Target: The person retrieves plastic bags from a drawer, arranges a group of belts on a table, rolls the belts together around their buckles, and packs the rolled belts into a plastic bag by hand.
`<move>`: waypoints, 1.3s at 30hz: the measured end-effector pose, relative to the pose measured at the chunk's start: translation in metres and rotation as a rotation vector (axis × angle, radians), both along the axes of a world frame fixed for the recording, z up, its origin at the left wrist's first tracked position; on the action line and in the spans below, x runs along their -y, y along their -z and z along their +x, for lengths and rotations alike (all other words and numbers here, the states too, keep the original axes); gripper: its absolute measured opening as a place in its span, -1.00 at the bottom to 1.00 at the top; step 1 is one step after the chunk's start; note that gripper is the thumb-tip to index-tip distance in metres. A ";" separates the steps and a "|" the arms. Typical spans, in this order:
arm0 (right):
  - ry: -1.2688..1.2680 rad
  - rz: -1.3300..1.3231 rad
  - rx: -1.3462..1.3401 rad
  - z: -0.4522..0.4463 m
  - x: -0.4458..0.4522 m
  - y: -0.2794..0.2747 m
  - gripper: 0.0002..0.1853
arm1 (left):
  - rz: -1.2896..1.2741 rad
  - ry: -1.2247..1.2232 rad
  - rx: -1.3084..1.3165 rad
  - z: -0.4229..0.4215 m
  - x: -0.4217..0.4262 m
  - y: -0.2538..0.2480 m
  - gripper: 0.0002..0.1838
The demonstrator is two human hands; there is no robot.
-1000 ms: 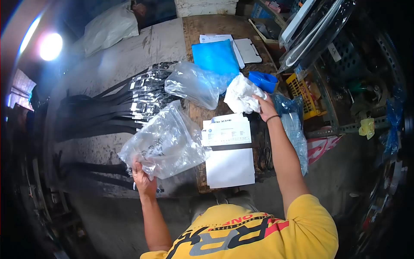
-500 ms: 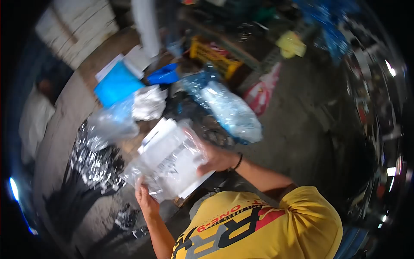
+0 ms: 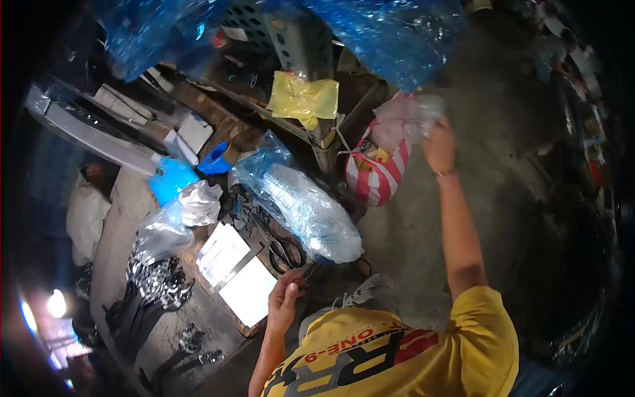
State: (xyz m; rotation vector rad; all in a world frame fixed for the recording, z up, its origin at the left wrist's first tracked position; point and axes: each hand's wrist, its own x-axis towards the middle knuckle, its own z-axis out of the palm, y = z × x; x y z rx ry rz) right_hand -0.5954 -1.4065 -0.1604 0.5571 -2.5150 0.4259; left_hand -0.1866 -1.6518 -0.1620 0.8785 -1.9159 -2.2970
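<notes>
My right hand point(image 3: 438, 149) is stretched forward with its fingers closed on a crumpled clear plastic bag point(image 3: 426, 109). It is at the mouth of a red-and-white striped plastic bag point(image 3: 378, 173) that hangs beside a metal post and has scraps in it. My left hand point(image 3: 284, 299) is low over the bench edge with curled fingers; what they hold, if anything, I cannot make out. Close to it lie black-handled scissors point(image 3: 284, 255) and white papers point(image 3: 248, 291) with a thin metal ruler point(image 3: 239, 266) across them.
A big bag of clear and blue plastic point(image 3: 311, 205) lies beyond the scissors. A blue tape dispenser point(image 3: 217, 159), silvery plastic bags point(image 3: 200, 204) and shiny black strips point(image 3: 159, 284) are on the bench point(image 3: 205, 331). Yellow plastic point(image 3: 304, 99) hangs on the perforated post, below blue sheeting point(image 3: 397, 40).
Both hands held the clear plastic bag over the papers before. My right hand has carried it, now crumpled, to the striped bag; my left hand let it go. The view has shifted right.
</notes>
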 end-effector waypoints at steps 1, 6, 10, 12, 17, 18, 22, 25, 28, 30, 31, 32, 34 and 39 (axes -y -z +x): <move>0.065 0.115 0.239 -0.017 0.024 0.014 -0.71 | -0.145 0.035 0.031 0.004 -0.005 0.003 -0.55; -0.449 0.754 0.724 -0.047 0.096 0.163 -0.62 | -0.649 0.079 0.204 0.024 -0.032 -0.031 -0.61; -0.727 0.761 0.678 -0.042 0.166 0.142 -0.62 | -0.674 -0.119 0.333 0.065 -0.047 -0.021 -0.59; -0.767 0.757 0.695 -0.079 0.179 0.145 -0.61 | -0.686 -0.204 0.385 0.082 -0.056 -0.017 -0.59; -0.790 0.765 0.820 -0.052 0.186 0.153 -0.60 | -0.646 -0.349 0.488 0.115 -0.067 -0.009 -0.61; -0.782 0.768 0.851 -0.029 0.138 0.168 -0.59 | -0.641 -0.369 0.491 0.120 -0.069 -0.010 -0.61; -0.721 0.774 0.996 -0.041 0.114 0.189 -0.58 | -0.655 -0.428 0.498 0.139 -0.060 -0.011 -0.60; -0.607 0.769 1.103 -0.125 0.074 0.227 -0.57 | -0.780 -0.471 0.408 0.154 -0.028 -0.002 -0.65; -0.527 0.526 1.095 -0.120 0.058 0.195 -0.63 | -0.804 -0.467 0.385 0.161 0.025 0.004 -0.66; -0.394 0.183 1.191 -0.118 0.044 0.186 -0.69 | -0.874 -0.578 0.312 0.159 0.069 0.015 -0.67; -0.380 0.188 1.179 -0.103 0.047 0.169 -0.69 | -0.907 -0.596 0.280 0.155 0.094 0.021 -0.67; -0.343 0.214 1.061 -0.074 0.049 0.146 -0.66 | -0.938 -0.609 0.245 0.151 0.122 0.026 -0.67; -0.227 0.380 0.697 -0.046 0.053 0.131 -0.57 | -0.944 -0.611 0.213 0.137 0.176 0.029 -0.69; 0.057 0.180 0.475 0.045 0.074 0.020 -0.54 | -0.815 -0.517 0.016 0.093 0.262 0.022 -0.75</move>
